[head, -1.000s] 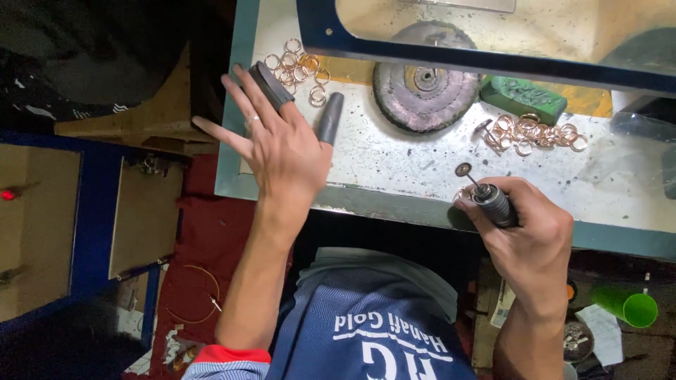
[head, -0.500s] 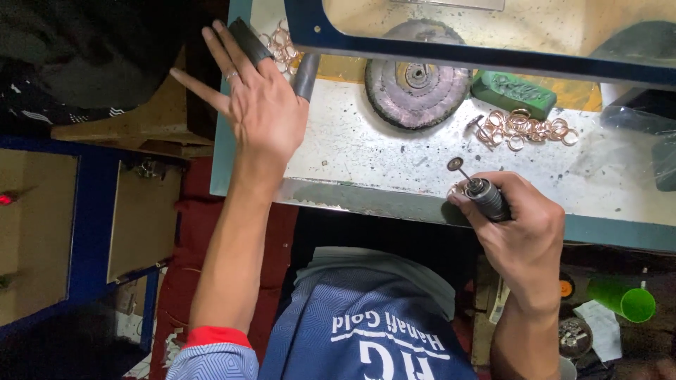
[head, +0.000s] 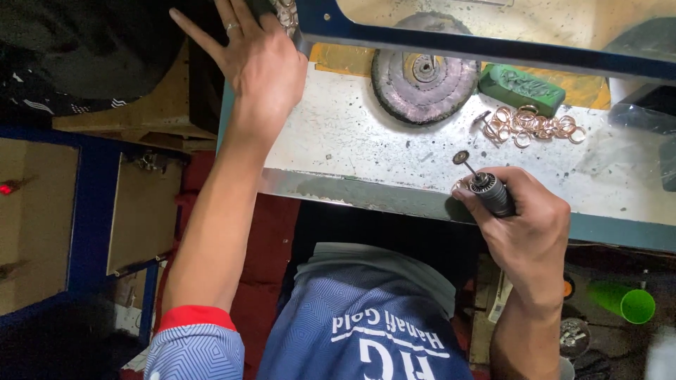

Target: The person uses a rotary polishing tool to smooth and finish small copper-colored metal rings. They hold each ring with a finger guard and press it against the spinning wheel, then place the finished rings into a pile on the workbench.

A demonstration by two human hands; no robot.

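Speckled steel bench [head: 352, 141] | R hand [head: 524, 225] grips ribbed rotary tool [head: 486, 190] (disc tip) | L hand [head: 260, 63] splayed wide, holding nothing

a round buffing wheel [head: 424, 76] lies flat on the speckled metal counter [head: 352, 141], under a blue frame bar [head: 493, 49]. just right of it sits a green compound block [head: 521, 88]. near the counter's right edge lies clear plastic [head: 634, 141]. below the counter, at lower right, a green cup [head: 627, 301] lies tipped. at left stand blue-framed wooden drawers [head: 84, 211].
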